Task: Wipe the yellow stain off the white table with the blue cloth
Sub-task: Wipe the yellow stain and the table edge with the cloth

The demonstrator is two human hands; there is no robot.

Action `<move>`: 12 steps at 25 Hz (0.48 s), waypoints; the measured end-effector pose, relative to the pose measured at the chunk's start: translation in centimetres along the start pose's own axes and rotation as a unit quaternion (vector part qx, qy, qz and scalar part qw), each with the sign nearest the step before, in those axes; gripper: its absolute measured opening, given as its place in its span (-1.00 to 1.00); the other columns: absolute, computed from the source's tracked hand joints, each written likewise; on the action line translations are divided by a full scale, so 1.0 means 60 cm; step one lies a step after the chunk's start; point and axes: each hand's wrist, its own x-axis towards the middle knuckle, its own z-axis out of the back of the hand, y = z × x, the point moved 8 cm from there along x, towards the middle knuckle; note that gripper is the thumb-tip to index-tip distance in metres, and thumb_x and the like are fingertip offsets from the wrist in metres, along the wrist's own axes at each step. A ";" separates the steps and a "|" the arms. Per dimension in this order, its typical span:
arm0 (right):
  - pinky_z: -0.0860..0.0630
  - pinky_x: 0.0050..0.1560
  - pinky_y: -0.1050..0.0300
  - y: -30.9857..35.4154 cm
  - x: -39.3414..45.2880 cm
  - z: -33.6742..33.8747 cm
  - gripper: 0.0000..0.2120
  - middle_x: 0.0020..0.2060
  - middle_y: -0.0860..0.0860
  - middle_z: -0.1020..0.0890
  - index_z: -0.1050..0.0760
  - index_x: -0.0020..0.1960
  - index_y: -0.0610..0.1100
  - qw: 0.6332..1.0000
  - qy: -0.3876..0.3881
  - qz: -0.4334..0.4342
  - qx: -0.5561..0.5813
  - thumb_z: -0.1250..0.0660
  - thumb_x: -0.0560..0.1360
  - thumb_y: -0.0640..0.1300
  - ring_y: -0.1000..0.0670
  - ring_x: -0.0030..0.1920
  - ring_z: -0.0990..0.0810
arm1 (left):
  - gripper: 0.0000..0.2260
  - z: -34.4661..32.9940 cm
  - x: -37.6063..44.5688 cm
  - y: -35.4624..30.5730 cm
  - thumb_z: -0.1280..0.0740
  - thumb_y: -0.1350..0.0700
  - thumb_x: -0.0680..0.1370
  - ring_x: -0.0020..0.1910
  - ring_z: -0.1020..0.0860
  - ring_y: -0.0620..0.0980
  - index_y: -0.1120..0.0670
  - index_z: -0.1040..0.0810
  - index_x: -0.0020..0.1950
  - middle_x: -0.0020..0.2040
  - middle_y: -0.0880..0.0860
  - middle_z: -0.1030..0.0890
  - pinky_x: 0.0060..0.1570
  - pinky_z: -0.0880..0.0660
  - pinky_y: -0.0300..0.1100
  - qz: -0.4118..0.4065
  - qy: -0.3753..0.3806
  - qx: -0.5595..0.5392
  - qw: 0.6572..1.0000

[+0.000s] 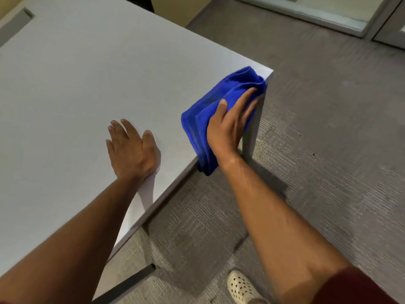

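Observation:
A folded blue cloth (203,119) lies along the right edge of the white table (87,80), close to its near right corner, and part of it hangs over the edge. My right hand (230,126) presses flat on the cloth, fingers stretched toward the corner and partly over the table's side. My left hand (131,148) rests palm down on the bare tabletop, left of the cloth, fingers spread. No yellow stain shows anywhere on the table; the surface under the cloth is hidden.
A grey table leg (252,137) drops below the corner, just right of my hand. Grey carpet (317,150) covers the floor to the right. My white perforated shoe (241,288) is at the bottom. A glass door frame (328,16) stands at the far right.

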 end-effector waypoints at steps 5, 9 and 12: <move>0.18 0.37 0.56 0.010 -0.043 -0.002 -0.39 0.58 -0.30 0.12 0.06 0.58 -0.32 1.000 -0.017 0.010 -0.014 -0.15 0.65 -0.17 -0.20 0.58 0.01 | -0.38 -0.003 0.003 -0.001 0.07 -0.11 0.63 0.59 0.11 0.15 0.20 0.09 0.59 0.61 0.22 0.08 0.54 0.11 0.09 0.004 0.003 -0.001 1.000; -0.01 0.49 0.32 0.002 -0.174 -0.039 -0.42 0.58 -0.27 0.17 0.03 0.58 -0.31 0.998 0.028 0.055 -0.023 -0.14 0.66 -0.18 0.05 0.55 0.12 | -0.42 -0.002 0.000 -0.003 0.00 -0.02 0.65 0.58 0.13 0.20 0.25 0.05 0.58 0.60 0.29 0.08 0.53 0.08 0.13 -0.006 0.022 0.012 1.000; 0.00 0.52 0.26 -0.001 -0.165 -0.045 -0.42 0.57 -0.27 0.21 0.05 0.58 -0.31 0.998 0.035 0.056 -0.022 -0.12 0.66 -0.19 0.02 0.56 0.15 | -0.48 -0.010 0.003 -0.001 0.01 0.00 0.66 0.57 0.16 0.23 0.26 -0.11 0.55 0.60 0.28 0.09 0.51 0.09 0.16 -0.030 0.049 0.071 0.996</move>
